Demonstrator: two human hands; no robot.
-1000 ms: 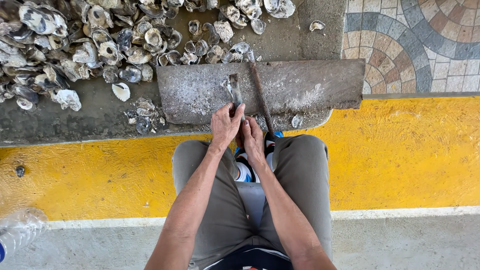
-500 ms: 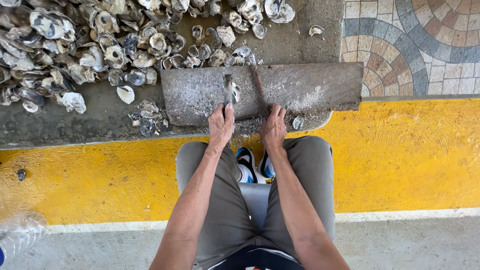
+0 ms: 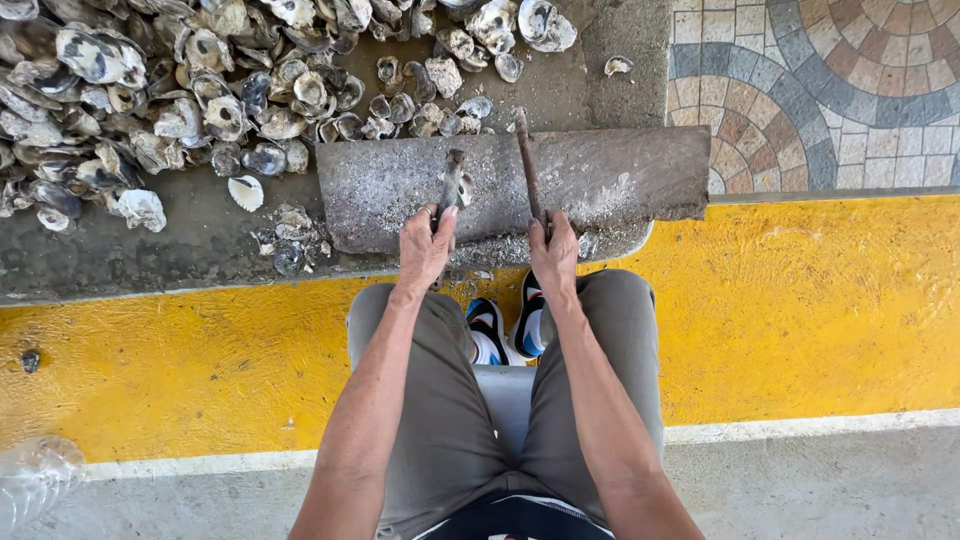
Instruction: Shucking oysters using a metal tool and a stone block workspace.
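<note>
Slab [image 3: 620, 170] edge, L hand [image 3: 425, 245] w/ shell [image 3: 452, 187], R hand [image 3: 553, 255] gripping rod [image 3: 527, 165]

Person, own body only. Arms bare to above the elbows; no sleeves, watch or gloves visible. Left hand [image 3: 425, 247] carries a ring on one finger; right hand [image 3: 553, 255] bare. Grey-olive trousers [image 3: 440, 420]. Black, white and blue shoes [image 3: 505, 330]. Dark garment edge at the waist.

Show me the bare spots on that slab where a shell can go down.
The slab is bare right of the rod held by the right hand, and left of the left hand, which holds a shell. Between the hands it is tight. The shell pile crowds the slab's upper left.
</note>
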